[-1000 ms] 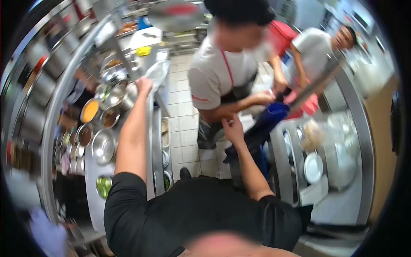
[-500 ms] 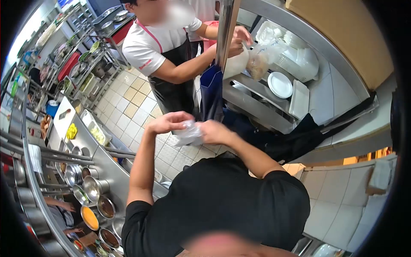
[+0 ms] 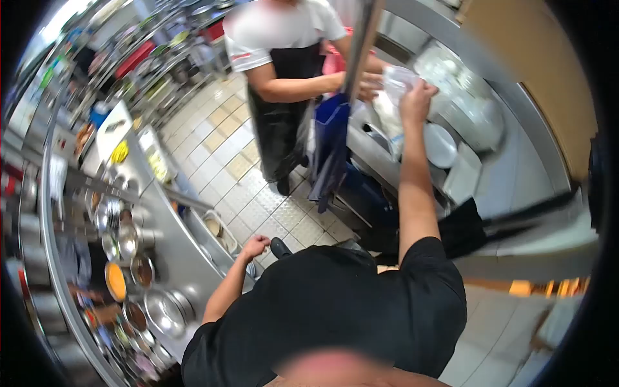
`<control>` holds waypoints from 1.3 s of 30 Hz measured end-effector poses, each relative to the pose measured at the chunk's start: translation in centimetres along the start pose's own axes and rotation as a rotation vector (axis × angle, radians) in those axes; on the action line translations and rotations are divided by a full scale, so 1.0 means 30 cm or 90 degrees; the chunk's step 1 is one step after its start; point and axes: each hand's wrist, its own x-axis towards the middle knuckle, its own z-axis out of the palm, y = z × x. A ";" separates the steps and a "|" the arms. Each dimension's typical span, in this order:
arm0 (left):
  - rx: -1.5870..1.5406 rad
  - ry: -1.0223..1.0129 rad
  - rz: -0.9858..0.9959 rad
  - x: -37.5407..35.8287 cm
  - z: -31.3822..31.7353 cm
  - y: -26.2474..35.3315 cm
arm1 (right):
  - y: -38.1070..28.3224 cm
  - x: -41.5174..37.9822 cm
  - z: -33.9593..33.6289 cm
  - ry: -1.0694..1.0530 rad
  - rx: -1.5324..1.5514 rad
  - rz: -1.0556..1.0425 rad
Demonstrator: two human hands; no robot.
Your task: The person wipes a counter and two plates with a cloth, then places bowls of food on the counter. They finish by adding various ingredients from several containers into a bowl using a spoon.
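Observation:
My right hand point(image 3: 418, 100) reaches out over the shelf at the upper right, its fingers closed on a clear plastic bag point(image 3: 400, 80). Right beside the bag are a co-worker's hands point(image 3: 369, 85). Below my wrist lie a white round plate point(image 3: 440, 147) and a white rectangular tray point(image 3: 463, 173). My left hand point(image 3: 256, 247) hangs low near the steel counter's edge, fingers curled in with nothing visible in them.
A metal post point(image 3: 362, 48) with a blue cloth point(image 3: 331, 145) stands between me and the co-worker point(image 3: 284, 71). Steel bowls point(image 3: 164, 313) and a pan of orange liquid point(image 3: 116, 282) sit on the left counter point(image 3: 187, 258). Dark cloth point(image 3: 458, 226) hangs along the shelf front.
My hands were together on the clear bag; the left has let go and dropped down-left. My right hand has carried the bag up and right toward the shelf. The view has shifted.

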 end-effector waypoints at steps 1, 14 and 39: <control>-0.004 0.031 -0.030 -0.042 0.047 -0.070 | 0.034 0.044 0.103 -0.079 0.012 0.024; -0.152 0.349 -0.091 -0.580 0.657 -0.371 | -0.034 0.341 0.640 -0.601 -0.226 -0.371; -0.636 0.802 0.132 -1.089 1.171 -0.800 | -0.771 -0.962 -0.743 0.209 0.728 -0.349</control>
